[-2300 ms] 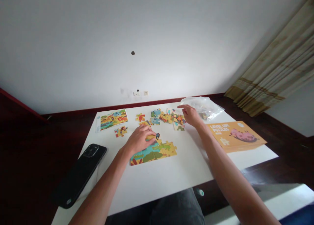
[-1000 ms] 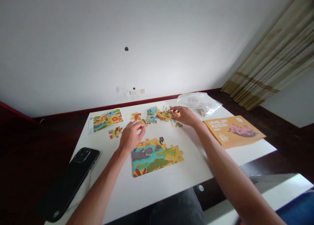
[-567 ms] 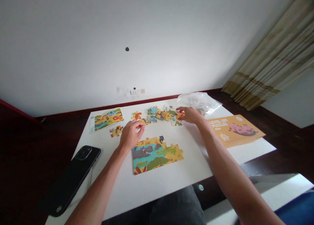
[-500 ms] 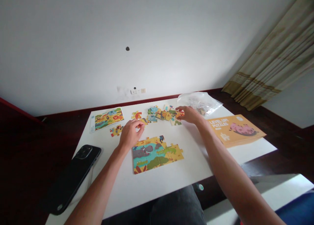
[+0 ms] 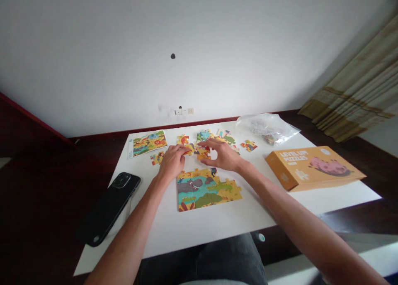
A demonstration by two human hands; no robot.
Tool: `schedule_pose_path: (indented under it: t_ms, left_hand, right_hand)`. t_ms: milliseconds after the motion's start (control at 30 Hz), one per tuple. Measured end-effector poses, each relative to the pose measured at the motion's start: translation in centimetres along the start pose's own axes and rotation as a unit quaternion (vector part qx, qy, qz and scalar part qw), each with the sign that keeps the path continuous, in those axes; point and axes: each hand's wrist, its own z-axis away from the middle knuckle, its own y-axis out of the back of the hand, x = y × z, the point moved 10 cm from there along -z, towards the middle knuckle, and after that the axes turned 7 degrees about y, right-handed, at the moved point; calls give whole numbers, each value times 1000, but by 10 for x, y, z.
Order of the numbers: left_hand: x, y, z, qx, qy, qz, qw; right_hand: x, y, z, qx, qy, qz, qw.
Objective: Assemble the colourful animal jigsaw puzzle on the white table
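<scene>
Puzzle section [image 5: 207, 196], partly joined and flat on the white table [image 5: 168, 231]. Shows a grey hippo in turquoise water, a green crocodile on yellow and a green bush-like shape. Runs straight along the left and bottom edges, steps down at the upper right, bears tabs along the top and right. Just past its top edge, apart from it, an orange-red piece [image 5: 203, 152], partly covered. Behind that, a jumble of loose pieces [image 5: 204, 134], blue, green and yellow. To the right, apart from the jumble, a single orange piece [image 5: 249, 145]. To the left, a yellow piece with a red-orange figure [image 5: 183, 139].
</scene>
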Motion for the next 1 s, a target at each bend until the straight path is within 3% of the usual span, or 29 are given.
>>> schedule_pose_path:
  t_ms: [100, 167, 267, 467, 667, 833, 1000]
  left_hand:
    - [-3, 4, -1, 21, 9, 8, 1000]
    - [-6, 8, -2, 34, 26, 8, 999]
    - [-8, 15, -3, 38, 50, 10, 998]
    - [3, 18, -3, -16, 55, -5, 998]
    - [5, 9, -1, -32, 47, 3, 998]
    - [4, 2, -1, -75, 61, 15, 995]
    - [12, -4, 2, -123, 26, 21, 992]
  right_hand:
    - [-20, -33, -3, -46, 34, -10, 998]
    - [-23, -43, -3, -65, 45, -6, 997]
    - [-17, -39, -3, -61, 50, -1, 997]
    - [-11, -36, 0, -66, 62, -21, 996]
    - [-9, -43, 2, -86, 61, -22, 994]
    - [-4, -37, 2, -95, 53, -23, 994]
    - [-5, -37, 1, -71, 61, -28, 995]
